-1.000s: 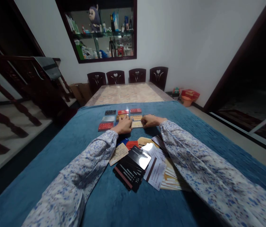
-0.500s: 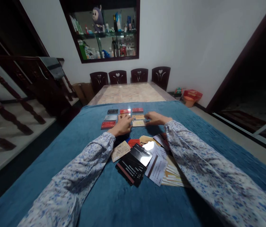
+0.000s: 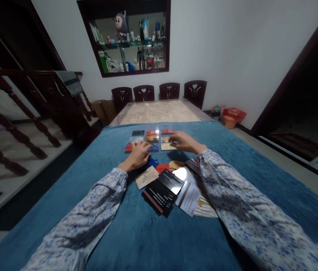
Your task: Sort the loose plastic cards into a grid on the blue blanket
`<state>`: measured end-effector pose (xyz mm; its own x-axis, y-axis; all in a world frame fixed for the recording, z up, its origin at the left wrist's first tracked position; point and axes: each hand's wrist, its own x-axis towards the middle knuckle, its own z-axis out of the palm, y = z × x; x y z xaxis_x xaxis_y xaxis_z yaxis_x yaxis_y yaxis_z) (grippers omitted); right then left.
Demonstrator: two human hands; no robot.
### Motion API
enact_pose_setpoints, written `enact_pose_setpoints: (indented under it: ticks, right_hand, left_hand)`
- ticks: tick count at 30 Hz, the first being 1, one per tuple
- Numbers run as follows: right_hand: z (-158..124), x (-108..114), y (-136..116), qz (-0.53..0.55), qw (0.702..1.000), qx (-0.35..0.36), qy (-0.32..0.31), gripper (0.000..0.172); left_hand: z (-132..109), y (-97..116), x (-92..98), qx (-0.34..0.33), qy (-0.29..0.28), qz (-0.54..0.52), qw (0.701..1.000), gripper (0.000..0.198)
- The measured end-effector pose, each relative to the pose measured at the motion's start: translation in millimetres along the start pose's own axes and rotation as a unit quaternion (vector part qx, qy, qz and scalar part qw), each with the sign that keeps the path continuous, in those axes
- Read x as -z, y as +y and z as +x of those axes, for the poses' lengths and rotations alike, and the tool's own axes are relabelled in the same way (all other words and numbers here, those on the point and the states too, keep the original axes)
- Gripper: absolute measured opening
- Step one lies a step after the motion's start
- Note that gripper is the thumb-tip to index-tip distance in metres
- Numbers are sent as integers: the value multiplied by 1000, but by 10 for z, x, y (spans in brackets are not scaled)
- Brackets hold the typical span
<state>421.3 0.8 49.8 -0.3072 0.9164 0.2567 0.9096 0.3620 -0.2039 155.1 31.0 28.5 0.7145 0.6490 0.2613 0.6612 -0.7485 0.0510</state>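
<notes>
Small stacks of cards lie in three rows on the blue cloth: black (image 3: 138, 133), red (image 3: 152, 132) and another red stack (image 3: 167, 131) at the back. White (image 3: 135, 140), gold (image 3: 151, 139) and yellow cards (image 3: 164, 139) form the middle row. In front are red (image 3: 128, 148), blue (image 3: 154, 147) and cream cards (image 3: 166, 146). My left hand (image 3: 137, 153), fingers bent and apart, is between the front red and blue stacks. Reaching over the right edge of the cream and yellow stacks is my right hand (image 3: 185, 142), thumb and fingers apart; contact is unclear.
Nearer me lies a loose pile with black cards (image 3: 159, 197), white cards (image 3: 187, 198), a beige card (image 3: 146, 177) and blue cards (image 3: 152, 162). The blue cloth (image 3: 113, 226) covers the near table; the stone tabletop (image 3: 159, 111) shows behind, with chairs (image 3: 143, 93) beyond.
My left hand has moved left and toward me, uncovering the gold and blue stacks in the middle column. My right hand has shifted slightly left over the right column. The view has shifted slightly.
</notes>
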Motion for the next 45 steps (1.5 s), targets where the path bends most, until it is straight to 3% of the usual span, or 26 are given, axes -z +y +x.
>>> enact_pose_setpoints:
  ticks: [13, 22, 27, 35, 45]
  right_hand:
    - [80, -232, -470, 40, 996, 78, 1, 17]
    - [110, -429, -626, 27, 995, 95, -34, 20]
    - [125, -600, -597, 17, 991, 124, -38, 22]
    - [141, -814, -568, 15, 990, 137, -34, 24]
    - [144, -769, -532, 25, 984, 165, -56, 30]
  left_hand:
    - [-394, -207, -73, -13, -12, -25, 1000, 44]
    - [-376, -266, -107, -43, -87, -36, 995, 72]
    - [-374, -323, -158, -62, -98, -45, 992, 78]
    - [-401, -233, -45, -58, -99, -24, 993, 48]
    - [-400, -255, -7, -44, -112, -8, 993, 35]
